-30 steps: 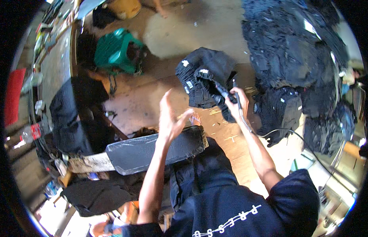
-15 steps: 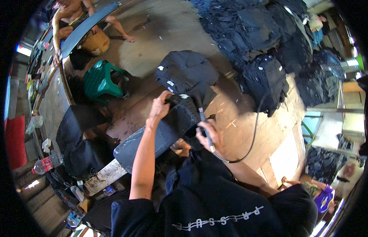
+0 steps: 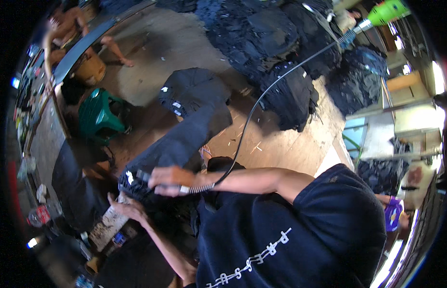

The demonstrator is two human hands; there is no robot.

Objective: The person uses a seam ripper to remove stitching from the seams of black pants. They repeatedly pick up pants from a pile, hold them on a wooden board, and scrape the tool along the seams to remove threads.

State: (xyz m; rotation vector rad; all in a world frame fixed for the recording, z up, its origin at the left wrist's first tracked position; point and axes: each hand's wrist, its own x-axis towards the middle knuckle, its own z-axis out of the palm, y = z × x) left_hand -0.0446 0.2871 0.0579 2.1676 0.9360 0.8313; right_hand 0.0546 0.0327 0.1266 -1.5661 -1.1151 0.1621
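The black garment (image 3: 161,151) lies stretched over what seems to be the covered part of a plank (image 3: 107,225), its end with one white label (image 3: 129,178) nearest the plank's bare left end, its other end toward the folded heap (image 3: 194,89) on the floor (image 3: 276,149). The right hand (image 3: 170,180) has its fingers closed round one hand tool (image 3: 144,176), its blurred tip close to the labelled end. The left hand (image 3: 128,210) is just below, fingers apart; whether they touch cloth I cannot tell. If the tool slips, it could nick the fabric or the left fingers, both being so near. The garment might slide off the plank if pushed, and the single cable (image 3: 248,120), leading up to one green machine (image 3: 387,12), could tug the wrist and drag the tip aside. Farther out, the heap shows three white tags; one green stool (image 3: 101,115) and one brown bucket (image 3: 91,71) stand near the table (image 3: 41,141) edge; one bottle (image 3: 38,217) lies beyond the plank's left end; three other people are partly visible; cloth piles (image 3: 262,36) toward the floor's right edge merge, so I cannot count them.
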